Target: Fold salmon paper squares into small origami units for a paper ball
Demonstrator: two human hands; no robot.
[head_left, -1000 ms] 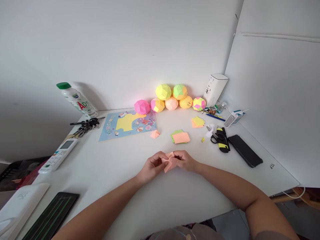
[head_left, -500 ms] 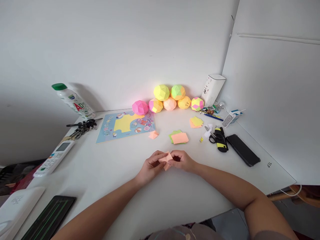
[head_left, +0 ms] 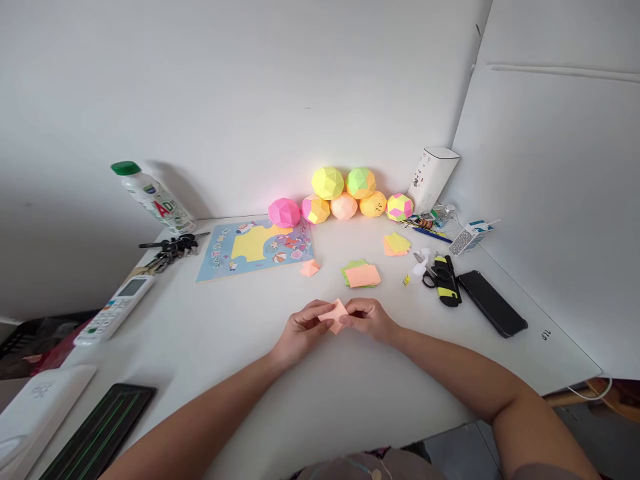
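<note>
Between my hands, just above the near part of the white table, is a folded peach paper piece (head_left: 337,312) with pointed corners. My left hand (head_left: 303,331) pinches its left corner between thumb and fingers. On the opposite side my right hand (head_left: 371,321) grips the right edge the same way. Beyond the hands lies a stack of peach and green paper slips (head_left: 363,275). A small folded peach piece (head_left: 310,267) rests to the left of that stack, and yellow and peach slips (head_left: 397,243) lie farther back to the right.
Several faceted paper balls (head_left: 327,183) are piled against the wall. A blue printed board (head_left: 210,263) lies back left, near a bottle (head_left: 163,207), keys (head_left: 175,248) and a remote control (head_left: 117,309). At right are scissors (head_left: 429,280), a yellow-black cutter (head_left: 447,290), a black phone (head_left: 493,303) and a drink carton (head_left: 470,238).
The view has shifted slightly, so the table things appear a little farther right. Both hands keep their hold on the peach paper, which has turned a little between the fingers.
</note>
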